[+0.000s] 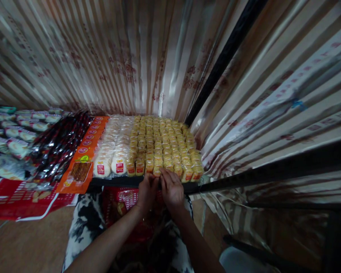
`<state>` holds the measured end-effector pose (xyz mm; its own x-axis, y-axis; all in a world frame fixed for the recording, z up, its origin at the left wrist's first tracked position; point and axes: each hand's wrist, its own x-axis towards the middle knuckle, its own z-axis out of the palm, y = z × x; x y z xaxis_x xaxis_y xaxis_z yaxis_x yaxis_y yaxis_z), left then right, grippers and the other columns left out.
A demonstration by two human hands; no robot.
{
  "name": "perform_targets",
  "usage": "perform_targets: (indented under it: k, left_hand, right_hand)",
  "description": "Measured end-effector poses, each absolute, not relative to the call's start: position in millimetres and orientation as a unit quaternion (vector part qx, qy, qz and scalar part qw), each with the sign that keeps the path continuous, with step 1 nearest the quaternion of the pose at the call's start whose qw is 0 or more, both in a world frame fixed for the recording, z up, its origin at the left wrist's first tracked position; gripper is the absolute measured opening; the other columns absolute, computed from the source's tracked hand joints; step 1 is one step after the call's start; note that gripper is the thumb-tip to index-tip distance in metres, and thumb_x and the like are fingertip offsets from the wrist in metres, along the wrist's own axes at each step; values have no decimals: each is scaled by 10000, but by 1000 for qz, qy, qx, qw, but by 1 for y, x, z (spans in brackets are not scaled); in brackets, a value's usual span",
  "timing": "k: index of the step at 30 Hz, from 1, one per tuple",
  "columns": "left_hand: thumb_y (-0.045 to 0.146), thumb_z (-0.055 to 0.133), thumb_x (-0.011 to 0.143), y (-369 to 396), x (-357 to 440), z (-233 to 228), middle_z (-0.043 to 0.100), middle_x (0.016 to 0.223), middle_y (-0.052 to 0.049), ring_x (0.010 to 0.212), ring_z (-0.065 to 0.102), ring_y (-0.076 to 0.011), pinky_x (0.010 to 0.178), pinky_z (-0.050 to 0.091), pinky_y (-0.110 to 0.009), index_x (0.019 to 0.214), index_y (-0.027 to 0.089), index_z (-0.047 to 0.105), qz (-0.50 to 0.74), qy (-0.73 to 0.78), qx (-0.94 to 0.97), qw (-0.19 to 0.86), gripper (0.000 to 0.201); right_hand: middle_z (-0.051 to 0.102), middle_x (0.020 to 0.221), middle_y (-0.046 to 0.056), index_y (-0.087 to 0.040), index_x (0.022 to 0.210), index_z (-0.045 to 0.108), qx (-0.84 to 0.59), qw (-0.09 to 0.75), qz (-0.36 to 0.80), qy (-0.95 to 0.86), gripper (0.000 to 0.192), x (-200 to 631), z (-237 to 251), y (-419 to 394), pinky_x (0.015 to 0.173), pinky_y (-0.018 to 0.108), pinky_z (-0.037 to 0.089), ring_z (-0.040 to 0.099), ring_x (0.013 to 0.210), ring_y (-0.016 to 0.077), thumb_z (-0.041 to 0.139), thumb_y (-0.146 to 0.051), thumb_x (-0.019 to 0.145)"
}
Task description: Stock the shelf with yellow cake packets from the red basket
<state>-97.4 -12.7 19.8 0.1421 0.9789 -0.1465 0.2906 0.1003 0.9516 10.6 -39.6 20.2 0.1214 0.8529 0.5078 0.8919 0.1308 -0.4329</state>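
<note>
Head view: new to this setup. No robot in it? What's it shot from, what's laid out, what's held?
No robot: these are a person's bare left hand and right hand. The single picture comes from a camera on that person's head, looking forward and down, so the forearms enter from the bottom.

On the dark-edged shelf, from right to left, are rows of yellow packs, rows of white packs, orange packaging, and a pile of dark, shiny packs. Pale packs fill the far left. Behind hangs a striped curtain.

Both hands are close together at the front of the yellow rows. Whether the fingers grip a pack is too unclear to tell.
</note>
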Motion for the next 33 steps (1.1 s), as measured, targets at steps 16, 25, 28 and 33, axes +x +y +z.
perform_targets:
  k: [16, 25, 28, 33]
  left_hand:
    - [416, 449, 839, -11, -90, 10, 629, 739, -23, 681, 592, -161, 651, 395, -259, 769, 204, 496, 324, 590, 593, 442, 228]
    - [359, 462, 842, -17, -93, 7, 624, 736, -12, 710, 573, -160, 670, 366, -259, 765, 212, 545, 294, 598, 647, 371, 185]
    - [363, 465, 838, -17, -94, 8, 614, 730, -10, 710, 558, -161, 679, 366, -267, 745, 213, 550, 309, 587, 652, 367, 196]
    - [348, 476, 837, -20, -97, 13, 633, 769, -15, 757, 568, -170, 699, 371, -273, 763, 215, 578, 305, 576, 665, 365, 183]
  right_hand:
    - [595, 1075, 117, -177, 1131, 547, -684, 400, 30, -609, 299, 2, 0, -63, 914, 431, 465, 525, 1057, 211, 359, -191, 899]
    - [634, 1036, 92, -197, 1105, 577, -650, 437, 25, -621, 298, 15, 5, -69, 896, 384, 487, 577, 1007, 188, 375, -173, 887]
    - [653, 993, 80, -200, 1045, 605, -649, 443, 15, -619, 271, 20, 16, -72, 875, 367, 495, 599, 966, 186, 386, -186, 886]
    - [648, 1011, 98, -179, 1171, 555, -684, 420, 23, -596, 341, 31, 57, -43, 831, 359, 495, 608, 941, 208, 387, -255, 884]
